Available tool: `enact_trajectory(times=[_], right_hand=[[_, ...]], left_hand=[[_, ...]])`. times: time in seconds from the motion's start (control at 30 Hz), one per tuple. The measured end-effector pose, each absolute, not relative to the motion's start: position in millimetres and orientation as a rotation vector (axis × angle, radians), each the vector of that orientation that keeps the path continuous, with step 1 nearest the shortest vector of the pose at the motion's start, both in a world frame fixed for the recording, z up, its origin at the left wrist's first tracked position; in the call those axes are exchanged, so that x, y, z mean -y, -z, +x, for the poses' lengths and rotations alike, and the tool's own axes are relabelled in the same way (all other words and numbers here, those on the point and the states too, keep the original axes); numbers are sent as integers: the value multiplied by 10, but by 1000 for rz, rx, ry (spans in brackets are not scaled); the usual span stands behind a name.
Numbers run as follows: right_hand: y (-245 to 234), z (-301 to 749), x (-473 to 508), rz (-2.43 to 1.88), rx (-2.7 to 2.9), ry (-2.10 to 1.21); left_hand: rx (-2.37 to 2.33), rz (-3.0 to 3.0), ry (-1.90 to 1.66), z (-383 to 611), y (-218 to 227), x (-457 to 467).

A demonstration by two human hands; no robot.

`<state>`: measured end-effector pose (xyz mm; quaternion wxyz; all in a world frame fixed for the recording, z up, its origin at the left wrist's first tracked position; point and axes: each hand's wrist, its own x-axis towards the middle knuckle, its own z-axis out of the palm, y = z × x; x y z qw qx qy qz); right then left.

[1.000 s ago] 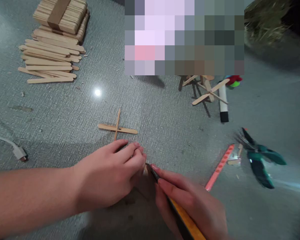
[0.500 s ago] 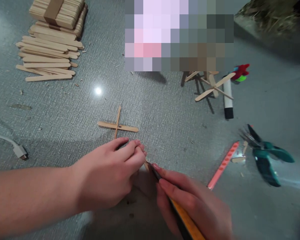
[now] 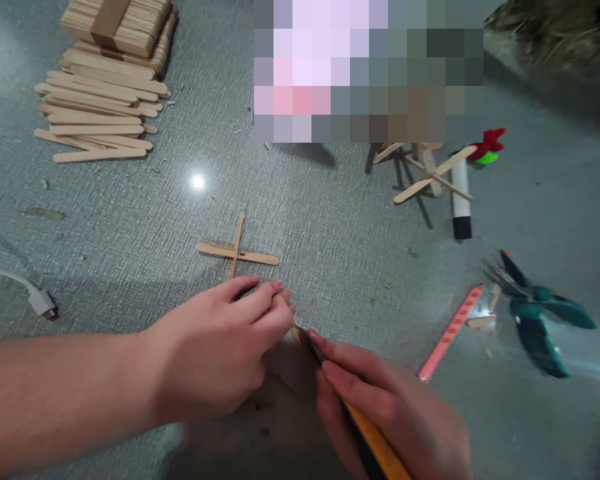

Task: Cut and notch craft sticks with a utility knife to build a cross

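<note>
My left hand [image 3: 225, 340] is closed on a wooden craft stick [image 3: 296, 333], most of which is hidden behind the fingers. In my right hand [image 3: 385, 400] is a utility knife [image 3: 367, 433] with a yellow-orange and black handle, held much like a pen. Its dark tip points up and left and meets the stick's exposed end beside my left fingertips. Just beyond my left hand, a cross of two craft sticks [image 3: 257, 257] lies on the table [image 3: 330, 227]; its near end passes behind my fingers.
Loose craft sticks [image 3: 97, 130] and a banded bundle [image 3: 135, 27] lie upper left. A cable plug [image 3: 42, 303] is at left. On the right are green-handled pliers [image 3: 537, 333], a pink stick-shaped object [image 3: 450, 333], a white black-ended tube [image 3: 462, 193] and a stick assembly [image 3: 433, 175].
The view has shifted slightly, so the things on the table appear a little further right. Both hands keep nearly the same pose, the knife tip still at the stick.
</note>
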<state>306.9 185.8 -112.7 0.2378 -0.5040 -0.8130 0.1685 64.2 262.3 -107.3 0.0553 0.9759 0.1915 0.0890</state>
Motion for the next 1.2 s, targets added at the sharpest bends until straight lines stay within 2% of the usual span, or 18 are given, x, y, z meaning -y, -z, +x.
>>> enact_trajectory(times=[0.57,0.77,1.2], right_hand=[[1038,2974,-1893,-1387,2093,-260],[1052,2934,-1940,-1500,2138,-383],[1006,2921,-1961,-1491,2212,-355]], left_hand=[[-580,2958,-261,647,1073,-2587],[-574,2962,-247,653,1069,-2593],[-573,2958,-271,649,1034,-2609]])
